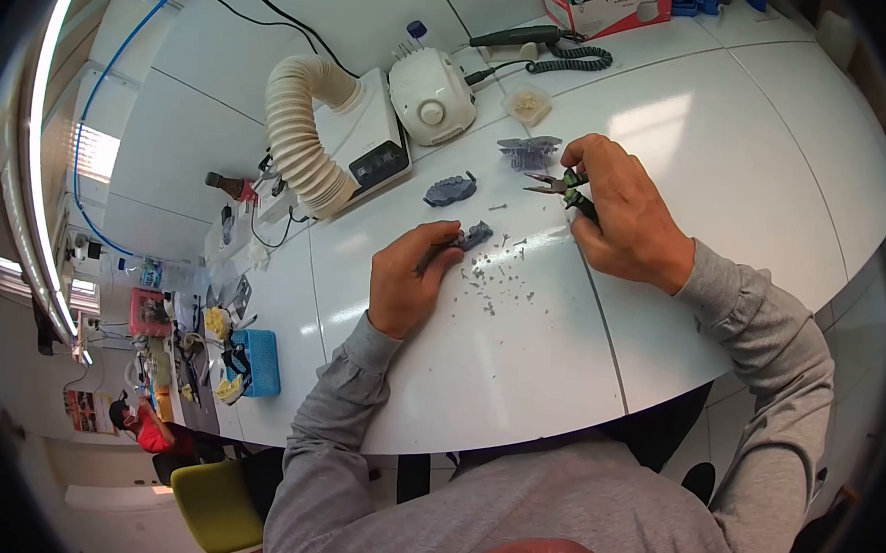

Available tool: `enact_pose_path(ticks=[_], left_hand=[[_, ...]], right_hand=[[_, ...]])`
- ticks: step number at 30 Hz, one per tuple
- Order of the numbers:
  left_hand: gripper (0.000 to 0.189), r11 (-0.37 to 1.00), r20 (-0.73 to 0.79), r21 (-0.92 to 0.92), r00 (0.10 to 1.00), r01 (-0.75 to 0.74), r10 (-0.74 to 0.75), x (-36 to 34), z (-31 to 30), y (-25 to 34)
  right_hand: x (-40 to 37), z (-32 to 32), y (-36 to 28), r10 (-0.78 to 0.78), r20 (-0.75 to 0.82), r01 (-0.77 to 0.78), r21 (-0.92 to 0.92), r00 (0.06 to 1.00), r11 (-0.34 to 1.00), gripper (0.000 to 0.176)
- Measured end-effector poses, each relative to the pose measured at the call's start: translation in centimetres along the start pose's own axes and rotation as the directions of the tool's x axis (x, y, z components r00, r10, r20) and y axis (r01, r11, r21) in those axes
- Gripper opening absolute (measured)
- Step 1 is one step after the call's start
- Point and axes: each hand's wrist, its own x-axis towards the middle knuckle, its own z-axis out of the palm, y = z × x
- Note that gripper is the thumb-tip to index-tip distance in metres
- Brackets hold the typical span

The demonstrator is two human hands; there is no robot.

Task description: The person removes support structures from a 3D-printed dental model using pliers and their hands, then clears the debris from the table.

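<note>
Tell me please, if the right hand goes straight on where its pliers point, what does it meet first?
The pliers in the right hand would likely meet the dark blue-grey piece first, narrowly passing the lilac-grey piece; depth is unclear here.

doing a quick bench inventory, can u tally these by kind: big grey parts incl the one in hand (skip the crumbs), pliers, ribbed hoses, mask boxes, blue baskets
grey parts: 3
pliers: 1
ribbed hose: 1
mask box: 1
blue basket: 1
total: 7
</note>
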Motion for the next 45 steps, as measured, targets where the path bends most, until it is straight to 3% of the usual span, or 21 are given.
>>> enact_pose_path(ticks=[2, 3, 4, 6, 7, 10, 12, 13, 14, 15, 18, 24, 34, 36, 41, 43, 45], left_hand=[[0.033, 0.986, -0.294, 0.012, 0.942, -0.165, 0.162, 0.2, -0.3, 0.3], [0.032, 0.981, -0.341, -0.010, 0.923, -0.193, 0.178, 0.5, -0.1, 0.2], [0.032, 0.982, -0.343, -0.009, 0.923, -0.188, 0.174, 0.4, 0.0, 0.1], [0.033, 0.994, -0.122, 0.107, 0.992, -0.022, 0.035, 0.5, 0.3, 0.0], [0.033, 0.994, -0.277, 0.090, 0.957, -0.066, 0.089, 0.7, 0.0, 0.6], [0.029, 0.999, -0.156, 0.031, 0.988, 0.009, -0.004, 0.7, 0.7, 0.6], [0.037, 0.999, -0.182, -0.036, 0.983, -0.033, 0.025, 0.9, 0.6, -0.2], [0.044, 0.938, -0.235, -0.344, 0.971, -0.046, -0.039, 0.8, 0.4, -0.2], [0.052, 0.786, -0.275, -0.613, 0.954, -0.078, -0.120, 0.6, 0.2, -0.1], [0.062, 0.675, -0.181, -0.731, 0.982, -0.098, -0.054, 0.7, 0.6, -0.6], [0.062, 0.463, 0.037, -0.882, 0.991, 0.091, -0.126, 0.4, 1.5, -0.8], [0.070, 0.417, 0.206, -0.877, 0.970, 0.241, -0.128, 0.7, 1.4, -1.0], [0.066, 0.437, 0.196, -0.871, 0.974, 0.225, -0.110, 0.8, 1.3, -0.7], [0.067, 0.423, 0.222, -0.869, 0.967, 0.256, -0.128, 0.9, 1.3, -0.6], [0.065, 0.400, 0.230, -0.879, 0.966, 0.259, -0.119, 0.9, 1.4, -0.7], [0.065, 0.397, 0.230, -0.882, 0.967, 0.255, -0.109, 0.8, 1.3, -1.0], [0.065, 0.375, 0.271, -0.881, 0.958, 0.288, -0.098, 0.8, 1.0, -1.2]], right_hand=[[0.0, 0.0, 0.1, -0.008, -0.011, 0.008, 0.006, 1.000, 1.000, 0.053], [-0.1, -0.2, 0.0, 0.009, 0.012, -0.009, 0.006, 1.000, 1.000, 0.053], [0.0, -0.2, -0.1, 0.021, 0.039, -0.021, 0.008, 0.999, 1.000, 0.054], [-0.1, 0.2, -0.3, 0.007, 0.033, -0.008, 0.027, 0.999, 1.000, 0.052], [-0.1, 0.2, -0.2, 0.005, 0.020, -0.006, 0.042, 1.000, 0.999, 0.050], [0.1, 0.2, -0.5, 0.005, 0.013, -0.007, 0.145, 1.000, 0.989, 0.045], [0.7, -0.1, -0.8, -0.014, 0.003, 0.013, 0.151, 1.000, 0.988, 0.043], [0.4, -0.1, -1.3, -0.006, -0.007, 0.008, 0.170, 1.000, 0.985, 0.041], [0.3, 0.0, -1.5, -0.016, 0.000, 0.016, 0.173, 1.000, 0.985, 0.041], [0.4, -0.1, -1.5, -0.013, 0.020, 0.008, 0.209, 1.000, 0.978, 0.040], [0.7, -0.6, -1.8, -0.012, 0.057, -0.003, 0.257, 0.998, 0.966, 0.038], [0.4, -0.4, -2.9, -0.056, 0.066, 0.035, 0.292, 0.996, 0.956, 0.039], [-0.3, -0.1, -3.8, -0.085, 0.177, 0.016, 0.361, 0.980, 0.932, 0.037], [-0.4, -0.3, -4.1, -0.127, 0.283, 0.056, 0.247, 0.951, 0.967, 0.037], [-0.7, 0.4, -4.0, -0.158, 0.287, 0.097, 0.216, 0.945, 0.972, 0.034], [-0.8, 0.6, -3.9, -0.052, 0.273, 0.002, 0.181, 0.961, 0.984, 0.034], [-0.5, 0.4, -4.0, -0.065, 0.238, 0.017, 0.201, 0.969, 0.979, 0.033]])
